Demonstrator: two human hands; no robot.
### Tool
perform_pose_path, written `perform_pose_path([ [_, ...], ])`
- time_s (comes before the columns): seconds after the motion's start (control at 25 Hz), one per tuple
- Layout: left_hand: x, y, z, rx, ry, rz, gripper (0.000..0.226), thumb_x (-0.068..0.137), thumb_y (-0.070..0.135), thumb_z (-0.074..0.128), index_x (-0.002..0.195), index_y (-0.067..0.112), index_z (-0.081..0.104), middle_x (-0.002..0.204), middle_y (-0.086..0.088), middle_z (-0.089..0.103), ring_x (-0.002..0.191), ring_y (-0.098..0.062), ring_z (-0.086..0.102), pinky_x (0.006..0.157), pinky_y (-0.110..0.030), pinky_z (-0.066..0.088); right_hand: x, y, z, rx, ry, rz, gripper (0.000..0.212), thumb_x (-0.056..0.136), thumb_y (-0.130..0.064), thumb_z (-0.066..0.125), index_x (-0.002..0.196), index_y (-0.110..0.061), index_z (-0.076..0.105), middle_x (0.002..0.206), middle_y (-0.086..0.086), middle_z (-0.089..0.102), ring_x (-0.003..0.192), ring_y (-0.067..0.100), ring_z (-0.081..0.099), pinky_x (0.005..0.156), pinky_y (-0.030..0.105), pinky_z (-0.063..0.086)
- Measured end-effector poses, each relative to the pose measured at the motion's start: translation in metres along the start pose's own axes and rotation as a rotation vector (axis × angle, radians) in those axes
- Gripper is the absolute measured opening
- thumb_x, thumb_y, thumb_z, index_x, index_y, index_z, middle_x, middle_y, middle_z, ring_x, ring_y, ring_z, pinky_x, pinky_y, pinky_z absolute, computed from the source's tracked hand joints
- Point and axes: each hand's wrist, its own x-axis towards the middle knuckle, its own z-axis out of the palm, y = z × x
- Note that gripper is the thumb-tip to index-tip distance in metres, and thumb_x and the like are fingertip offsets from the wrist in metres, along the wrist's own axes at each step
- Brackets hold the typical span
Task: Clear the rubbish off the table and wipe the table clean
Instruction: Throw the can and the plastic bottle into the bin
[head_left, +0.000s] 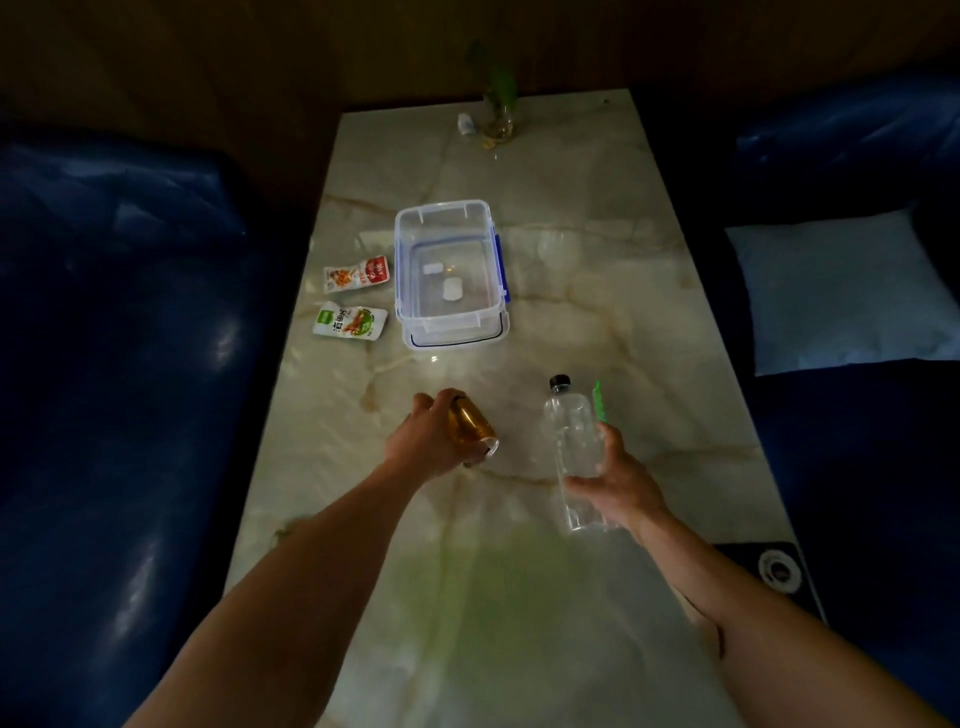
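Note:
My left hand (428, 434) is closed around a gold drinks can (471, 426), tilted on its side just above the marble table (597, 249). An empty clear plastic bottle (574, 447) with a black cap is gripped low down by my right hand (621, 480). A green strip (599, 401) shows beside the bottle. Further back stands a clear plastic box (449, 275) with blue clips, holding two small white bits. Left of the box lie two snack wrappers, one red (357, 274) and one green (350, 321).
A small glass vase with a green plant (498, 111) and a small white item (466, 124) stand at the table's far end. Dark blue sofas flank both sides, with a pale cushion (836, 291) on the right. A black pad with a white ring (776, 569) is at the right edge.

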Motion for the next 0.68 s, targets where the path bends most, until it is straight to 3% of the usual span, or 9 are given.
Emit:
perform_pose_path([
  [0.2, -0.047, -0.02, 0.012, -0.292, 0.023, -0.066, 0.082, 0.061, 0.056, 0.08, 0.132, 0.033, 0.044, 0.122, -0.007, 0.047, 0.11, -0.03, 0.058, 0.094, -0.038, 0.05, -0.051, 0.01, 0.01, 0.126, 0.025, -0.003, 0.092, 0.07, -0.043, 0.077, 0.143, -0.04, 0.02, 0.122, 0.012, 0.065, 0.101, 0.029, 0.065, 0.087, 0.04, 0.054],
  [0.36, -0.099, -0.04, 0.023, -0.46, 0.012, -0.096, 0.079, 0.065, 0.051, 0.081, 0.133, 0.025, 0.048, 0.124, -0.01, 0.055, 0.11, -0.027, 0.059, 0.097, -0.039, 0.05, -0.109, 0.018, 0.024, 0.219, 0.014, -0.036, 0.096, 0.069, -0.044, 0.08, 0.143, -0.045, 0.018, 0.134, 0.013, 0.056, 0.112, 0.026, 0.061, 0.088, 0.04, 0.055],
  [0.44, -0.13, -0.052, 0.029, -0.573, -0.017, -0.117, 0.076, 0.065, 0.048, 0.081, 0.13, 0.023, 0.051, 0.122, -0.01, 0.06, 0.107, -0.026, 0.062, 0.093, -0.042, 0.054, -0.142, 0.024, 0.033, 0.288, 0.006, -0.039, 0.097, 0.071, -0.043, 0.081, 0.144, -0.046, 0.017, 0.137, 0.015, 0.053, 0.104, 0.024, 0.062, 0.077, 0.037, 0.058],
  [0.6, -0.196, -0.08, 0.04, -0.862, -0.106, -0.19, 0.071, 0.054, 0.052, 0.082, 0.116, 0.033, 0.053, 0.116, -0.003, 0.06, 0.094, -0.02, 0.065, 0.075, -0.039, 0.058, -0.214, 0.044, 0.063, 0.298, 0.047, -0.054, 0.093, 0.072, -0.046, 0.079, 0.142, -0.05, 0.018, 0.132, 0.004, 0.055, 0.113, 0.026, 0.06, 0.091, 0.046, 0.054],
  [0.68, -0.224, -0.097, 0.05, -0.911, -0.139, -0.211, 0.071, 0.058, 0.049, 0.084, 0.119, 0.031, 0.052, 0.119, -0.003, 0.058, 0.097, -0.021, 0.064, 0.069, -0.034, 0.055, -0.249, 0.054, 0.08, 0.352, 0.079, -0.026, 0.094, 0.069, -0.045, 0.081, 0.14, -0.05, 0.02, 0.119, -0.006, 0.058, 0.103, 0.021, 0.064, 0.088, 0.047, 0.056],
])
